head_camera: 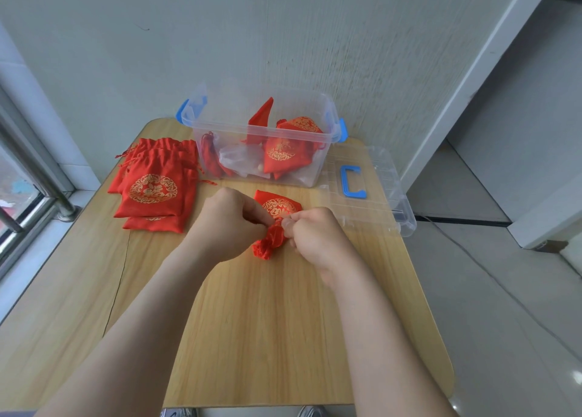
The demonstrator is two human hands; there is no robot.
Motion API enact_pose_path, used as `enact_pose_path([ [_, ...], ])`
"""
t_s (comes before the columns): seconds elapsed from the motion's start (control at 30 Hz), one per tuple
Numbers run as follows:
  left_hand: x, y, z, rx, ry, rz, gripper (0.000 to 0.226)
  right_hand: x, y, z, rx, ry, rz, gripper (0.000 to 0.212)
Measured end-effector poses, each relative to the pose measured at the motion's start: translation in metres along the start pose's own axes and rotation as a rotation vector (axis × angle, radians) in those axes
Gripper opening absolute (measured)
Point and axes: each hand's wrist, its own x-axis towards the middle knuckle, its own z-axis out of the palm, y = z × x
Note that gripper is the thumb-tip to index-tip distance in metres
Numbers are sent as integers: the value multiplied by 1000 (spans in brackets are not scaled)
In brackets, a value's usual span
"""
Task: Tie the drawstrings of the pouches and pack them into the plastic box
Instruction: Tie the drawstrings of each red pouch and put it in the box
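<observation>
Your left hand [231, 224] and right hand [315, 237] curl their fingers [291, 223] onto the red drawstring pouch [278, 205], pinching its gathered neck between them on the worktop [252, 322]

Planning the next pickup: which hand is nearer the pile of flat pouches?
Left. The left hand sits just right of the pile of flat pouches; the right hand is farther right, across the pouch both hands pinch.
</observation>
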Motion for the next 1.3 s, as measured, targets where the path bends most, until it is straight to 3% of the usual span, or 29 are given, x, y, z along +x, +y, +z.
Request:
enact_pose_path([
  [0.1,1,2,0,-87,-94,-65,23,0,-1,0,48,17,21,20],
  [0.23,2,2,0,-224,-195,-117,43,-3,-4,-1,66,22,23,21],
  [0.47,0,0,-2,-78,-66,3,37,-8,-3,-4,45,55,-48,12],
  [0.67,3,-5,-4,-98,70,-231,41,-12,-3,-9,-159,157,-79,9],
  [0.8,8,-17,-7,35,101,-336,37,-13,-3,-10,-386,133,14,19],
  [0.97,10,-31,-7,255,152,-390,38,-15,-4,-10,-580,198,72,16],
  [1.13,8,-34,0,415,189,-345,41,-18,-4,-4,-805,243,77,24],
  [1.3,4,-28,3,526,159,-72,26,-19,-4,-2,-841,269,-13,25],
])
